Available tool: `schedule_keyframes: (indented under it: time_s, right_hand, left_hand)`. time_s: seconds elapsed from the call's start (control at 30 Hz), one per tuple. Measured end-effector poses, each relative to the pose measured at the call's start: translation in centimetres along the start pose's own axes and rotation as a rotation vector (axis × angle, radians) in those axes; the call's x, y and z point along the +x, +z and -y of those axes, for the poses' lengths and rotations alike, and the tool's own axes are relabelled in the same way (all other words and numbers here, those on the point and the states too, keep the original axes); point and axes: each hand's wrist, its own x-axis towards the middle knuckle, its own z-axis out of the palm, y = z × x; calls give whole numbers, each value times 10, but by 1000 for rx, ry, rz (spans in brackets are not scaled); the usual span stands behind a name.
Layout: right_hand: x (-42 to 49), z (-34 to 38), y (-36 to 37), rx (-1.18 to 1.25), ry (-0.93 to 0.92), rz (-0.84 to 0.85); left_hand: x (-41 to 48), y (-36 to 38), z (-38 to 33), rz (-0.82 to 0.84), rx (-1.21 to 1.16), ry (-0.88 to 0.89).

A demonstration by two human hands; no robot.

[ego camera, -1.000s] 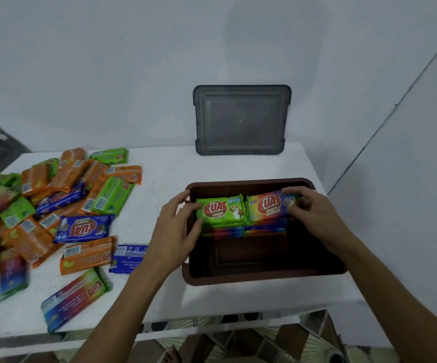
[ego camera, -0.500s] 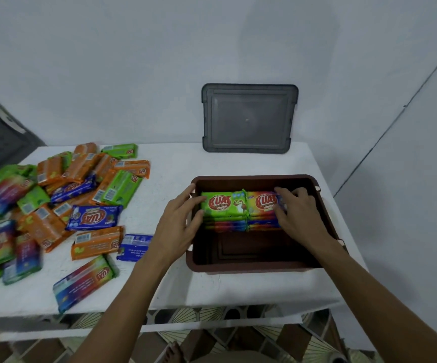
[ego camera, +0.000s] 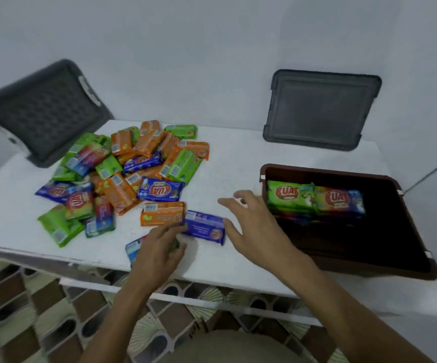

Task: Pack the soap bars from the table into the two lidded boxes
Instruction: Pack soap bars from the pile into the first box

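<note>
1. Loose soap bars (ego camera: 123, 174) lie heaped on the left half of the white bench (ego camera: 238, 158). More are stacked in the far left part of the brown box (ego camera: 408, 231), with a green bar (ego camera: 288, 195) and a rainbow bar (ego camera: 340, 200) on top.
2. A blue bar (ego camera: 204, 227) lies near the front edge, touching an orange bar (ego camera: 162, 213).
3. The left hand (ego camera: 157, 252) lies over a striped bar (ego camera: 133, 248), its fingers loosely extended and their tips at the blue bar's left end.
4. The right hand (ego camera: 254, 229) is spread wide, with its thumb at the blue bar's right end.
5. A grey lid (ego camera: 319, 111) leans on the wall behind the box. A patterned grey lid (ego camera: 41, 111) leans tilted at the far left.
</note>
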Motion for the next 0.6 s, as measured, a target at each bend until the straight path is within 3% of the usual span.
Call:
schedule_keyframes:
  time_s: [0.13, 0.27, 0.43, 0.6]
  right_hand:
    - [24, 24, 52, -78, -1, 258]
    - [46, 18, 87, -198, 48, 397]
    - [59, 14, 101, -289, -26, 383]
    - [62, 17, 82, -155, -32, 299]
  left_hand:
    - [-11, -19, 35, 52, 175, -69]
    - [-7, -25, 49, 140, 195, -52]
    - [2, -27, 51, 154, 211, 28]
    - [8, -43, 43, 118, 225, 104]
